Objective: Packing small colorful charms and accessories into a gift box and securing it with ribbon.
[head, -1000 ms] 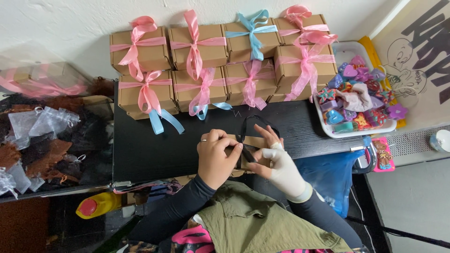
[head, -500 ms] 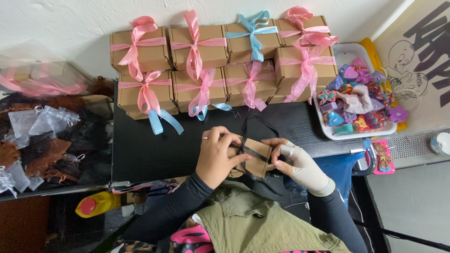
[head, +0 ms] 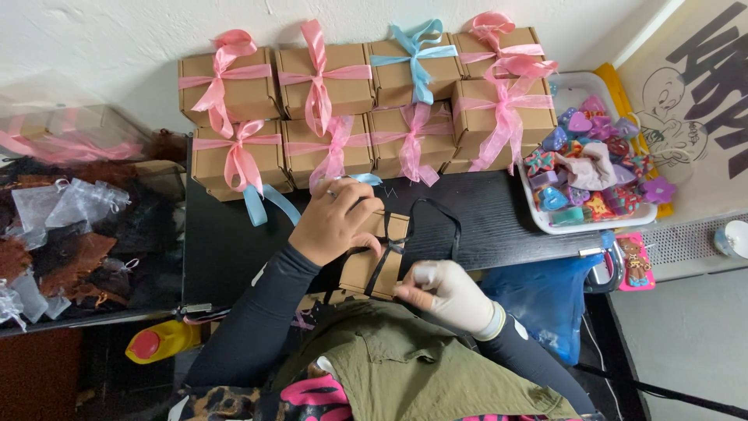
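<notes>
Your left hand [head: 335,222] pins a light, crushable cardboard box [head: 374,265] on the bench [head: 483,218]; your gloved right hand [head: 448,292] pinches its limp black ribbon [head: 436,214] just beside.

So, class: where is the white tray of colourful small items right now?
In the head view, the white tray sits at the right end of the black table, beside the ribboned cardboard boxes.
</notes>
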